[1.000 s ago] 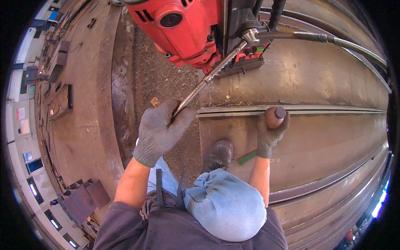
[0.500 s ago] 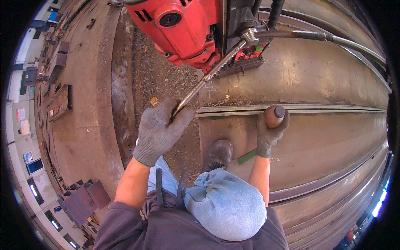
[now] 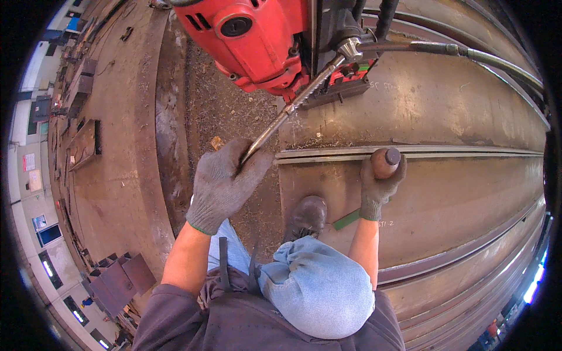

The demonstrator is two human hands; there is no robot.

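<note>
The left hand (image 3: 227, 184), in a grey knit glove, is closed around the lower end of a long, slim, silvery metal lever (image 3: 293, 107) at centre left of the frame. The lever's long axis runs diagonally: its gripped end points to the lower left, and its far end meets a shiny round metal hub (image 3: 350, 50) at the upper right of centre. It passes in front of the lower edge of a bulky red machine housing (image 3: 257, 47) at the top of the frame.

The right hand (image 3: 374, 199), gloved alike, is right of centre with its fingers wrapped around a reddish-brown, rounded, bottle-like object (image 3: 383, 167). That object's darker, flat round end faces up toward the camera, tipped slightly to the upper right; its long axis looks foreshortened. Just behind the hand, narrow pale parallel metal edges (image 3: 480, 153) run nearly level to the right. Lower down lie a short green bar (image 3: 347, 220) and, left of it, a dark shoe (image 3: 310, 213).
</note>
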